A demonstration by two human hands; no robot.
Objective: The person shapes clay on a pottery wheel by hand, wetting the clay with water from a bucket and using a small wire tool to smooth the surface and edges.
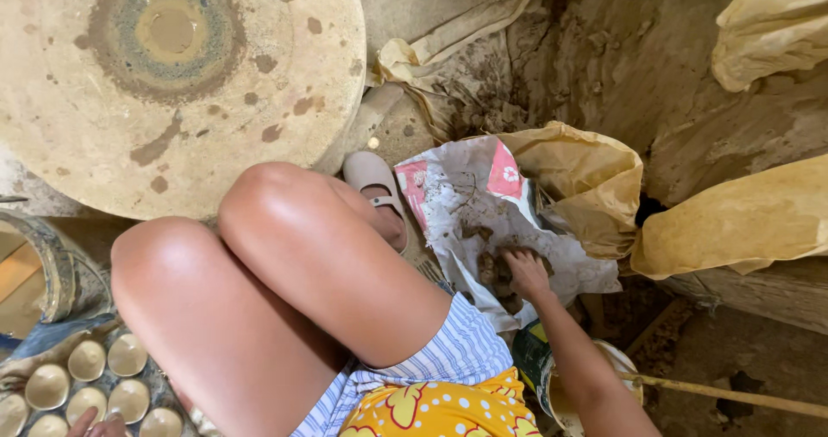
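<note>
Head view: right hand (526,273), grip closed on a clay lump (496,269) atop the white sack (466,200); left hand (99,424) barely shows beside small clay bowls (86,359), grip unclear.

A large round stone wheel (172,75), spattered with brown clay, fills the upper left. Small shallow clay bowls (86,385) sit in rows at the lower left corner, beside a worn metal bucket (60,273). Tan sacks (742,221) lie along the right edge. A thin stick (733,394) crosses the floor at lower right.
</note>
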